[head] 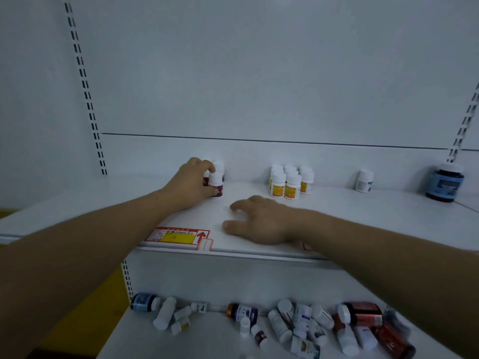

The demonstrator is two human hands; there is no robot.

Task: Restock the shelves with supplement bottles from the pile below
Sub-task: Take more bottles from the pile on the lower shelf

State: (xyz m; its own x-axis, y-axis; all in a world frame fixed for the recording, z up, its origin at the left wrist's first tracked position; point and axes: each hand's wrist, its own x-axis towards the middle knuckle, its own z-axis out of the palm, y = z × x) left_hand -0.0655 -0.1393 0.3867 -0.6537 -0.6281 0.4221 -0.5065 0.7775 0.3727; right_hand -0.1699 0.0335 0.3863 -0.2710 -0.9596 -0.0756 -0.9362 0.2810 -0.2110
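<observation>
My left hand (190, 186) pinches a red-labelled bottle (216, 183) upright on the shelf (363, 211), beside its matching bottles; my right hand (259, 220) rests spread. I'd seat it flush, label forward, and release gently so nothing tips.

Nothing legible — only a red arrow on the shelf-edge tag (178, 237) (its print blurred)

- red and yellow price label (178, 237) on the front edge, red arrow pointing up
- slotted upright rail (85, 84) at left, another (465, 120) at right
- white back panel (259, 73) with dark horizontal seam
- yellow floor patch (85, 317) lower left
</observation>
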